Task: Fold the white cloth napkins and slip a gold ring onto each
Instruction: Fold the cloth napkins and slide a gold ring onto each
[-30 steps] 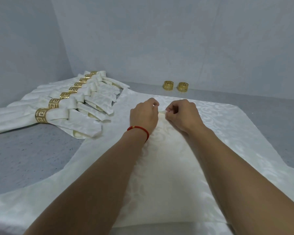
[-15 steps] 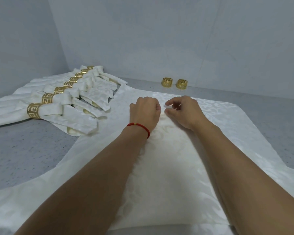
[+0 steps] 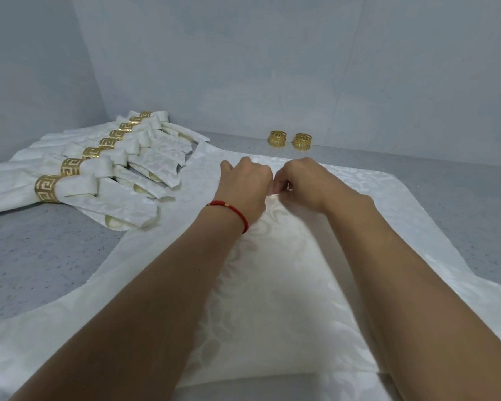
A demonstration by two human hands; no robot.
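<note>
Grey speckled table [image 3: 41,256] fills the scene, backed by plain grey walls. White patterned napkin [image 3: 287,285] lies spread flat across the near middle, with a folded-up flap whose point reaches the centre. Along the far left sits a row of finished napkins [image 3: 122,180], each banded by a gold ring, overlapping one another. Left hand [image 3: 243,189], with a red bracelet [image 3: 232,211] at the wrist, and right hand [image 3: 304,183] meet at the flap's point, fingers curled and pinching the cloth. Two loose rings [image 3: 289,139] stand side by side at the far edge, well apart from the hands.
</note>
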